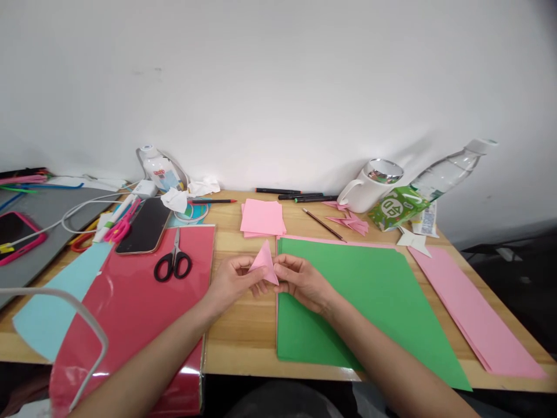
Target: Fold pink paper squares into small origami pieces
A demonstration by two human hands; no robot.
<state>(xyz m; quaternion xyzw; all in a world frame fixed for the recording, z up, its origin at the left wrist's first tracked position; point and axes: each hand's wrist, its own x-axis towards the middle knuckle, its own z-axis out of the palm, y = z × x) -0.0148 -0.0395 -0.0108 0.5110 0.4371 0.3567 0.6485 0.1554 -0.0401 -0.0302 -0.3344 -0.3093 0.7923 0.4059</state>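
Note:
A folded piece of pink paper (264, 262), roughly triangular with its point upward, is held above the table between both hands. My left hand (237, 278) pinches its left side, thumb across the front. At the paper's right edge, my right hand (300, 281) has thumb and fingertips closed on the lower corner. Behind the hands lies a stack of square pink paper (261, 217). Under my right hand and forearm is a large sheet of green paper (361, 296).
Black-handled scissors (174, 261) and a phone (145, 225) lie on a red folder (143, 313) at left. A pencil (324, 224), pink folded pieces (350, 222), a white mug (372, 188), a green packet (395, 206) and a leaning bottle (450, 171) are at back right. Pink strips (476, 313) lie far right.

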